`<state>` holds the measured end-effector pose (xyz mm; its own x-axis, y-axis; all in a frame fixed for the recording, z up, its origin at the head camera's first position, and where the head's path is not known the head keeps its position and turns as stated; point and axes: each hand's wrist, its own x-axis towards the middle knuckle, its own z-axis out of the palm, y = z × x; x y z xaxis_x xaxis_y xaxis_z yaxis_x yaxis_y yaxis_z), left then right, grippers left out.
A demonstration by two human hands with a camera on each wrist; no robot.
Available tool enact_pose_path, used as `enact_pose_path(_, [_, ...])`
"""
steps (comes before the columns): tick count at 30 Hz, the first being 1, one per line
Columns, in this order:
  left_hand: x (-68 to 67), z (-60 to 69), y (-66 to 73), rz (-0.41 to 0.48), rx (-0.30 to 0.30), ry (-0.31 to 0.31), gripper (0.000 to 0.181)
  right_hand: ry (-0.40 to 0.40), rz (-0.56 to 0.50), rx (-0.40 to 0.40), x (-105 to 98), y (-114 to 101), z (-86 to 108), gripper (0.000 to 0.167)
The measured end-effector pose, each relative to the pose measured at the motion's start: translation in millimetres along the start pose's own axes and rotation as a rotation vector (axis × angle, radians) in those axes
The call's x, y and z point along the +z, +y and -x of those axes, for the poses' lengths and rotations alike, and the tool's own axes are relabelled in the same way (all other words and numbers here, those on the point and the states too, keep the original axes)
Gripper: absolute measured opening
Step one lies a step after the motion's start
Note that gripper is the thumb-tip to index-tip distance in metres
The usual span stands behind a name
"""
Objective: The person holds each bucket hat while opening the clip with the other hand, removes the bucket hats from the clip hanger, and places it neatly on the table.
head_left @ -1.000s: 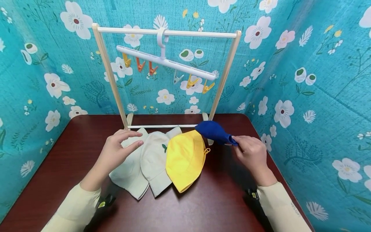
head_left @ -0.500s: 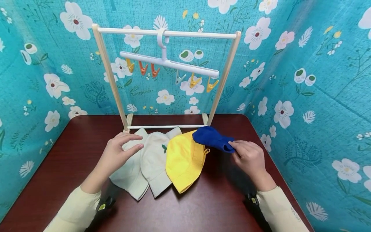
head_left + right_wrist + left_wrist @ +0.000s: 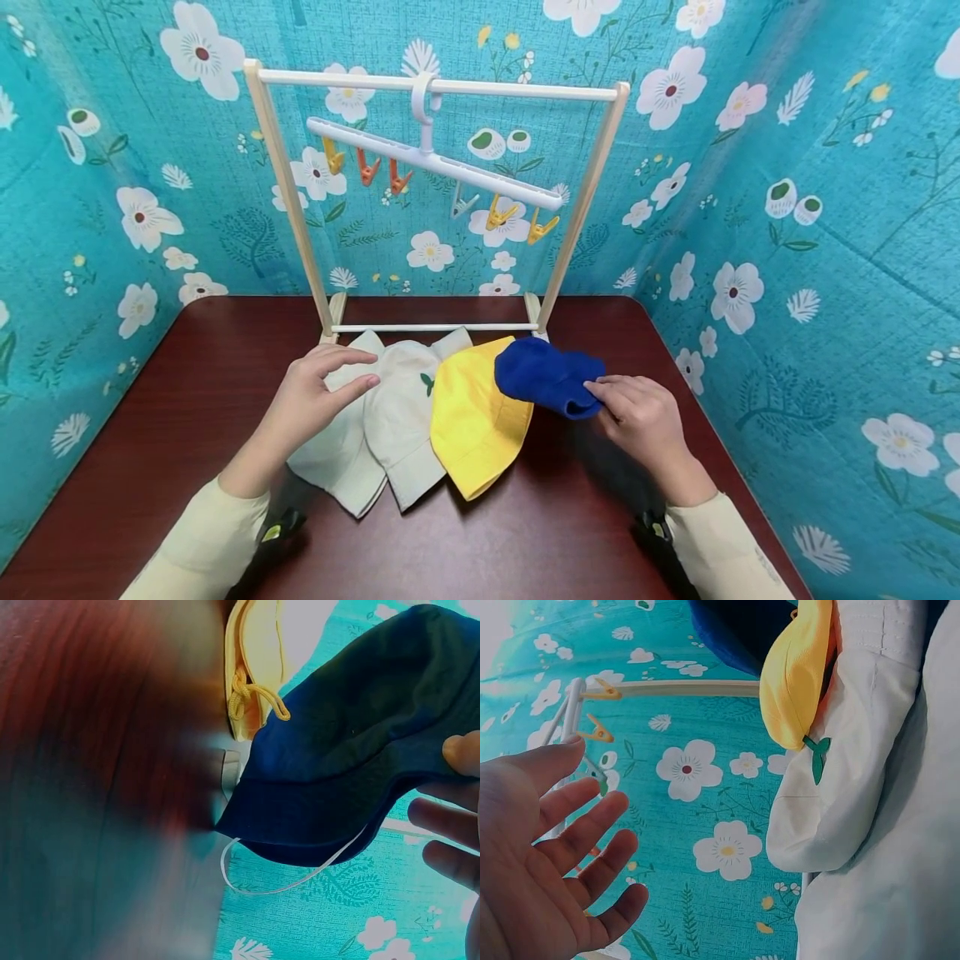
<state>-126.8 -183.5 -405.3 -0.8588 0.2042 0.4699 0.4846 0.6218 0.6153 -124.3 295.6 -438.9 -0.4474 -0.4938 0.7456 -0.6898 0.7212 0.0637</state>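
My right hand (image 3: pixel 643 425) pinches the brim of a dark blue bucket hat (image 3: pixel 543 373), held beside and partly over a yellow bucket hat (image 3: pixel 476 417). A thin white cord hangs from the blue hat (image 3: pixel 322 765) in the right wrist view. Above the left end of the row, my left hand (image 3: pixel 303 404) hovers with thumb and fingers apart, holding nothing. Under and beside it lie a pale grey-green hat (image 3: pixel 337 462) and an off-white hat (image 3: pixel 401 408) with a green leaf sprig. The yellow hat overlaps the off-white one, and a yellow cord loop (image 3: pixel 251 697) shows on its side.
Behind the hats stands a wooden rack (image 3: pixel 587 192) on the dark red table (image 3: pixel 172 400). From its top bar hangs a tilted white hanger (image 3: pixel 435 162) with several yellow, orange and pale clips (image 3: pixel 501 215). Floral teal cloth (image 3: pixel 750 208) surrounds the table.
My right hand has lowered the blue hat and moved it slightly left and nearer, beside the yellow hat. The hanger has swayed. My left hand has barely moved.
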Motion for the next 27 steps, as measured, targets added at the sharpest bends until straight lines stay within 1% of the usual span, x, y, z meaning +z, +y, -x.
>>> enact_pose_path(3, [0.7,-0.7,1.5,-0.002,0.005,-0.004,0.029,-0.017,-0.002,-0.017,-0.6,-1.8,2.2,0.044])
enact_pose_path(8, [1.3,-1.9,1.8,0.006,0.016,-0.002,0.03,-0.02,-0.003,-0.039,-1.0,-4.0,3.5,0.046])
enact_pose_path(11, [1.8,-2.3,1.6,0.009,0.01,-0.005,0.03,-0.035,-0.006,-0.057,0.6,-4.3,3.9,0.045])
enact_pose_path(22, [0.6,-2.5,-1.1,0.011,0.011,-0.012,0.031,-0.141,-0.029,-0.144,4.8,-4.4,8.9,0.043])
enact_pose_path(25, [-1.1,-2.1,-1.3,0.005,0.002,-0.011,0.031,-0.174,-0.046,-0.155,5.7,-4.1,10.9,0.036])
enact_pose_path(27, [-2.1,-2.0,-1.5,0.003,0.0,-0.009,0.031,-0.202,-0.051,-0.157,6.2,-3.8,12.0,0.027])
